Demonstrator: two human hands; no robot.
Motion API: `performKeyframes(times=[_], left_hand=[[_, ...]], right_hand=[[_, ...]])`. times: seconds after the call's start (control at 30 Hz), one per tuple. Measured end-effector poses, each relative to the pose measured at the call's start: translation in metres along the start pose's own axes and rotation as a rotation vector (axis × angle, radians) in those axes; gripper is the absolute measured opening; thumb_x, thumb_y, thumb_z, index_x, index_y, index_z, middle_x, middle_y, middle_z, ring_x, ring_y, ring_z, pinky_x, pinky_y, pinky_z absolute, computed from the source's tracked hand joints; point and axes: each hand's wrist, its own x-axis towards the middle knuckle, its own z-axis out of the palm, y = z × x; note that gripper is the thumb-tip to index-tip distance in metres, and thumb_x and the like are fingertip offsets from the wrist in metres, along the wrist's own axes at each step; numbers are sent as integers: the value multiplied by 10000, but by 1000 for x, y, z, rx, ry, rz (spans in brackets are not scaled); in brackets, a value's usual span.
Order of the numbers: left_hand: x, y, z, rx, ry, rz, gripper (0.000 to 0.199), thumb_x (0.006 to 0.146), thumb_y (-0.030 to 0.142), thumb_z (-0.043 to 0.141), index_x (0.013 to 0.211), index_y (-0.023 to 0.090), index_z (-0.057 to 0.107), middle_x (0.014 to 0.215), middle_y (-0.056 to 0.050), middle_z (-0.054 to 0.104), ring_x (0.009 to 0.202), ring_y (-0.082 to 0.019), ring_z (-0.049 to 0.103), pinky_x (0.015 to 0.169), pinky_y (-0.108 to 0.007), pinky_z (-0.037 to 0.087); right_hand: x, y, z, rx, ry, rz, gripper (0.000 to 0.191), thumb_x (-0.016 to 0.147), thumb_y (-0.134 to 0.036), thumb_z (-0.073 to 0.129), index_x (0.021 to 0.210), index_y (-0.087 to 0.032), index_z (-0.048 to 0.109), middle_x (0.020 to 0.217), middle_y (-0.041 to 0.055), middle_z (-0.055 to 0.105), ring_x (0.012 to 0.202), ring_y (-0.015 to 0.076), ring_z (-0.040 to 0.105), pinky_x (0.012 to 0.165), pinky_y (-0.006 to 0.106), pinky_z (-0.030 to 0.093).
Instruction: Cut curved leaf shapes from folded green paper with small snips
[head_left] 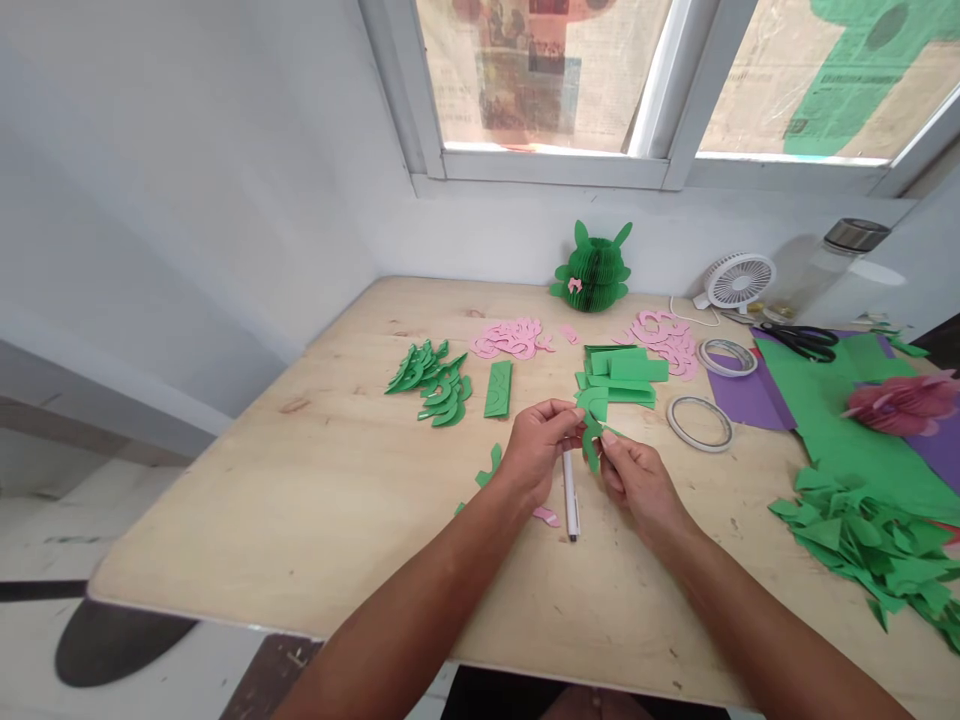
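A wavy-edged green paper cutout (591, 448) is held up over the near middle of the table. My left hand (541, 448) pinches it from the left, fingers closed. On the other side my right hand (637, 475) has its fingertips closed on its lower right edge. Below and between the hands lies a white pen (571, 500). Green cut paper (491, 465) and a pink paper scrap (547, 516) show partly from behind my left hand and forearm. Just beyond the hands is a stack of folded green paper (626, 375), with a folded green strip (498, 390) to its left.
Green cutouts (431, 380) and pink cutouts (510, 338) lie farther back. A green paper honeycomb figure (592, 270) stands near the wall. To the right are tape rolls (701, 424), black scissors (799, 340), a white fan (739, 280), a bottle (832, 265) and green scraps (862, 530).
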Motion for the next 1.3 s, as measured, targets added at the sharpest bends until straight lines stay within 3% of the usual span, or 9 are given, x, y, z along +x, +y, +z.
performKeyframes(times=[1.3], left_hand=[[-2, -1, 3, -50, 37, 15, 208, 538, 240, 747, 608, 144, 576, 584, 2, 588, 568, -102, 539, 633, -262, 443]], right_hand=[[-1, -2, 1, -38, 25, 3, 462, 765, -589, 555, 567, -194, 419, 419, -85, 258, 388, 63, 176, 383, 231, 119]])
